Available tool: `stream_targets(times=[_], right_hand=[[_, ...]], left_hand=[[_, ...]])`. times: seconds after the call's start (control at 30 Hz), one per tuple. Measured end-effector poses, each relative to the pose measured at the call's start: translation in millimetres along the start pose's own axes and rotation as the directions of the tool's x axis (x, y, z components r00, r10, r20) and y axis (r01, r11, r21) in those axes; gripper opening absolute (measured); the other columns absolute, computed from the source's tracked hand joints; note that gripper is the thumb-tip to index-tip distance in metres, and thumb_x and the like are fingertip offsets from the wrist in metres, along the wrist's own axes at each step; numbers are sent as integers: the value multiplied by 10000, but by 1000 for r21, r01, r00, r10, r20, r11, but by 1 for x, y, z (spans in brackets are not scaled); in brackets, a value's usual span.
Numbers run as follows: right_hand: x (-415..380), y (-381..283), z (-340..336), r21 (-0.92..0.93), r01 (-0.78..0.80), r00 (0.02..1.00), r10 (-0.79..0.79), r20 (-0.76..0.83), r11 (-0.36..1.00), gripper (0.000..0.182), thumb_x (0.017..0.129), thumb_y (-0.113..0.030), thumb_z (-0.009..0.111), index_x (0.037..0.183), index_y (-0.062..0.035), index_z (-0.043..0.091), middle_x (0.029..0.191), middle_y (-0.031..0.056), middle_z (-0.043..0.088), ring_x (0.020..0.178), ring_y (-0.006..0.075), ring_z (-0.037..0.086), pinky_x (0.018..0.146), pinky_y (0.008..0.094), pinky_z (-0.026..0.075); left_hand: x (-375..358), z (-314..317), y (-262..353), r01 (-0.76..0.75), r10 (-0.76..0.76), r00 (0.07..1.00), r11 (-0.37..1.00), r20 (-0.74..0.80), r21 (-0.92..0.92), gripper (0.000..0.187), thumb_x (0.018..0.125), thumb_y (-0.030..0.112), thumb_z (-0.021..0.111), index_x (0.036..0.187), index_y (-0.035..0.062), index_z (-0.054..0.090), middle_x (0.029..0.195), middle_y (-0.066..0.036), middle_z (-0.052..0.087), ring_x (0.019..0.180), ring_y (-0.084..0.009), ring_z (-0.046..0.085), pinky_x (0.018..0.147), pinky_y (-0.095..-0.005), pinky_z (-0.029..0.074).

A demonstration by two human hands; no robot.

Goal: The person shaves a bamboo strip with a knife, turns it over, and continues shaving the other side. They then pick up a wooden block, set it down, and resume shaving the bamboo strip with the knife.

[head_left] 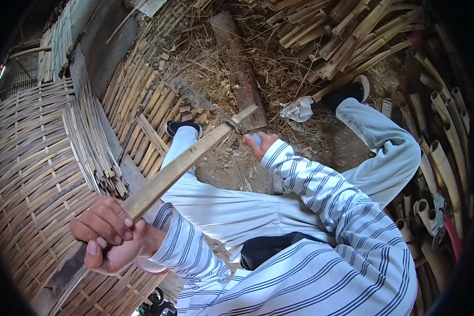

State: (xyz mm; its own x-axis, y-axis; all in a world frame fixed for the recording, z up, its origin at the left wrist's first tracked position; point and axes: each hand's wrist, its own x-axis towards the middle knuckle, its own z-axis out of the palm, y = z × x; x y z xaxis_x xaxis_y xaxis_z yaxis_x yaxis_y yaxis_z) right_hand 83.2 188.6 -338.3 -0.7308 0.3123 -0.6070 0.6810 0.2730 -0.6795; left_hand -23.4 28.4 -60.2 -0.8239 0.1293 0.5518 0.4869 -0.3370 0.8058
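Note:
A long split bamboo strip runs slantwise from lower left to upper middle. My left hand is closed in a fist around its near end. At the far end, my right hand is closed on the blue handle of a knife. The knife's dark blade crosses the strip close to its tip and is partly hidden by it. Under that tip, a thick wooden block lies on the ground among shavings. My outstretched legs lie either side of this spot.
Bamboo shavings litter the ground ahead. Cut bamboo pieces are piled at upper right, with bamboo poles along the right edge. Woven bamboo panelling and a bundle of thin strips stand at left. Crumpled white plastic lies near my foot.

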Motion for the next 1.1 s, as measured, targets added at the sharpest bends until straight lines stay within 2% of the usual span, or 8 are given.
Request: stream_targets(times=[0.27,0.4,0.57,0.63,0.77,0.83,1.0,1.1], right_hand=[[34,47,19,-51,-82,996,83,33,995,590,911,-558,398,883,-34,668,730,212,636,743,380,628,722,433,485],[24,45,4,45,-143,980,135,144,989,653,887,-611,366,924,-50,700,839,205,672,890,401,626,879,441,466],[-31,51,-15,-161,-97,990,111,81,982,671,823,-660,455,967,-41,670,837,253,654,871,413,628,852,452,482],[-54,53,-22,-170,-86,991,102,85,982,520,788,-502,609,980,-22,660,888,268,648,889,412,631,823,435,506],[-55,77,-35,-220,-93,992,111,67,971,424,723,-344,673,987,-12,657,919,241,657,894,386,639,821,415,519],[-46,77,-43,-376,-117,987,151,63,919,435,715,-344,686,988,-6,661,936,239,658,907,372,642,836,407,519],[-49,83,-36,-201,-168,982,181,48,965,461,699,-352,680,979,14,661,904,241,661,883,374,648,823,406,520],[-45,84,-35,-258,-140,984,164,75,956,467,693,-356,680,967,21,662,875,239,662,867,371,652,814,405,521]], left_hand=[[5,10,-3,23,-25,999,999,-24,-45,207,731,187,474,601,137,321,420,21,313,284,-64,280,324,-196,316],[8,14,-4,48,-50,997,998,-61,-34,203,730,193,469,610,134,316,440,14,298,302,-76,267,340,-209,306],[7,16,-1,60,-57,985,998,-165,16,190,723,197,456,618,133,311,457,3,278,322,-89,249,351,-225,285],[7,14,-1,62,-57,983,998,-173,25,202,731,197,431,606,135,285,463,1,264,334,-93,236,358,-236,266],[8,14,0,76,-73,983,997,-169,12,215,741,194,413,592,130,271,471,-2,264,341,-98,246,367,-243,269],[7,20,0,75,-70,981,997,-183,21,216,738,192,414,589,129,272,472,-5,264,342,-99,246,369,-244,273],[3,23,2,66,-61,986,998,-157,25,204,735,178,409,593,122,274,484,-12,255,348,-95,237,363,-241,269],[3,25,1,47,-35,983,997,-179,60,199,735,171,406,597,119,273,486,-14,253,350,-93,232,349,-241,253]])
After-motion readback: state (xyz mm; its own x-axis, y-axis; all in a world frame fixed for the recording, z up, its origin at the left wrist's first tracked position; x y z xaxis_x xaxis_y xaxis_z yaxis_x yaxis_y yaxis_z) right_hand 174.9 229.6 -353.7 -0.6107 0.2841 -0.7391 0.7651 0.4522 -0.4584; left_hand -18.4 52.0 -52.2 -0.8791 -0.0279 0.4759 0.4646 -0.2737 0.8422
